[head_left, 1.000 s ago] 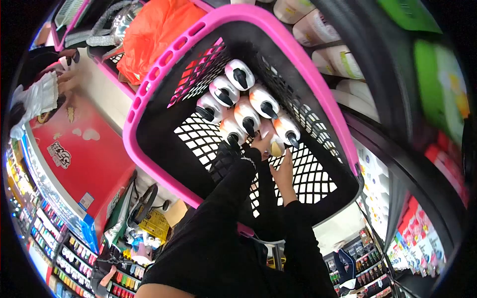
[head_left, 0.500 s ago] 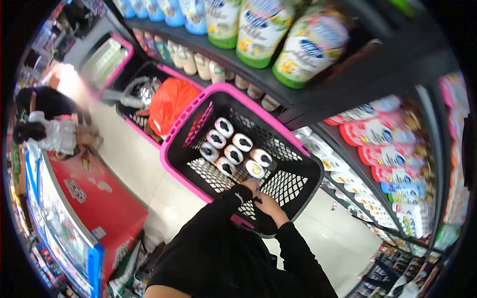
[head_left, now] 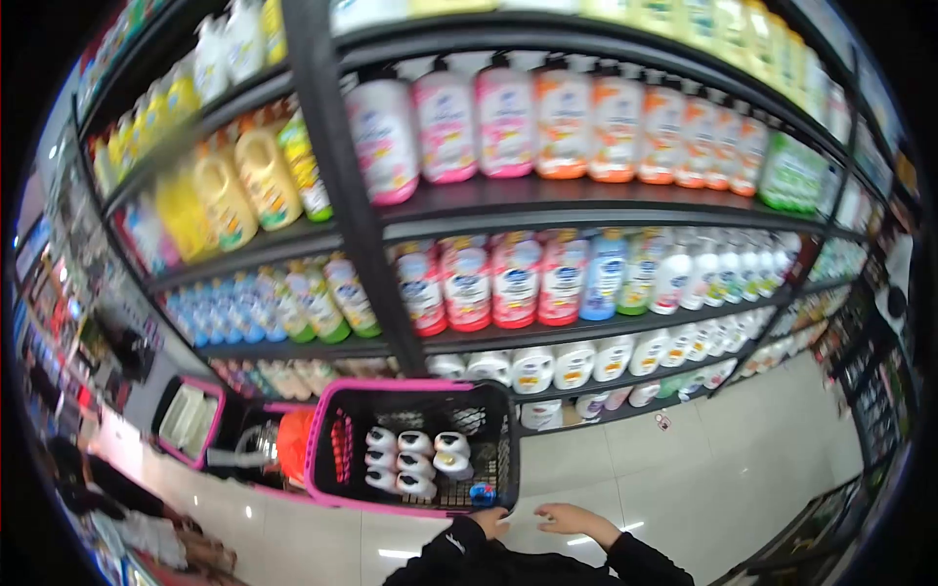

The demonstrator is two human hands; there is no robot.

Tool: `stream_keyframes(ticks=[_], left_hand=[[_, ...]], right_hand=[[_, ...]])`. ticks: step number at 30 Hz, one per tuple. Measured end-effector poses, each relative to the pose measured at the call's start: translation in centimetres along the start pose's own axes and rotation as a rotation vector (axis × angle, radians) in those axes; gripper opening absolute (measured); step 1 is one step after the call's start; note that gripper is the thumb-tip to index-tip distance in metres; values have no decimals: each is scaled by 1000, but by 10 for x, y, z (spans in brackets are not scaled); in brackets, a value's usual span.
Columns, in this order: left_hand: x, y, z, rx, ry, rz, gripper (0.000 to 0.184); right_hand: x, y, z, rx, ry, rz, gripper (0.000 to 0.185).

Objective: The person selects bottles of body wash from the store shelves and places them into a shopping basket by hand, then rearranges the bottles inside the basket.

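Observation:
A black shopping basket [head_left: 418, 390] with a pink rim holds several white bottles [head_left: 415, 462] standing in rows, most with dark caps. One bottle in the near right column shows a yellowish top [head_left: 451, 459]. Close to the basket's near right corner lies a small blue object [head_left: 482, 494] with a bit of red, its kind unclear. My left hand [head_left: 491, 523] is at the near rim by that corner; whether it touches the rim is unclear, and its fingers barely show. My right hand [head_left: 569, 520] is over the floor to the right, fingers stretched leftward, holding nothing visible.
Ahead, a black shelf unit [head_left: 606, 200] carries rows of pump bottles [head_left: 506, 122] and detergent bottles [head_left: 516, 283]. Left of the basket stand another basket with an orange-red bag [head_left: 295, 444] and a pink-rimmed basket [head_left: 191, 420]. Two people [head_left: 147, 532] are at the lower left.
My hands, earlier together inside the basket, are now apart at and beyond its near edge. A blue object now shows in the basket corner. The view has swung up towards the shelves.

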State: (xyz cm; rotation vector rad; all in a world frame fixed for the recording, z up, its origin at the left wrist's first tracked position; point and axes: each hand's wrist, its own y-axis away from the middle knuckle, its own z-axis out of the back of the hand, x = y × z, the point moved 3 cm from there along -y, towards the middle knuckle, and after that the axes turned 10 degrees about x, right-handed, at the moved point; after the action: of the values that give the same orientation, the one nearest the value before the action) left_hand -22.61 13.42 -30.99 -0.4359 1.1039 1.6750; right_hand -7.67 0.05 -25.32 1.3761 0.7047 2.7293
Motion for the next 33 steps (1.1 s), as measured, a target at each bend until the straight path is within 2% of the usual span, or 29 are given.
stream_keyframes(ticks=[3,5,10,13,17,19,20,22,25,28,33], left_hand=[[-59,-11,-28,162,-218,21,53],[-88,-26,-60,302,-383,-119,55],[-188,-43,-91,539,-521,-196,56],[-225,-61,-112,636,-647,-243,56],[-265,-75,-138,692,-686,-413,54],[-291,-74,-144,761,-700,-495,53],[-294,-79,-151,771,-712,-499,53],[-299,-92,-164,870,-742,-559,54],[-320,-105,-167,860,-710,-616,55],[-342,-116,-164,919,-773,-602,54],[-323,-179,-169,936,-753,-604,53]], right_hand=[[-9,71,-13,-35,-59,-71,48],[-5,118,-17,-82,-60,-142,49],[-9,216,-44,-237,-50,-279,52],[4,269,-54,-380,-173,-371,52],[5,309,-76,-577,-308,-423,51],[4,323,-83,-777,-430,-433,47],[4,327,-88,-791,-437,-433,47],[2,337,-92,-959,-528,-436,43],[2,353,-89,-1060,-567,-456,40],[9,367,-73,-1104,-591,-522,39],[-18,375,-39,-1101,-610,-522,40]])
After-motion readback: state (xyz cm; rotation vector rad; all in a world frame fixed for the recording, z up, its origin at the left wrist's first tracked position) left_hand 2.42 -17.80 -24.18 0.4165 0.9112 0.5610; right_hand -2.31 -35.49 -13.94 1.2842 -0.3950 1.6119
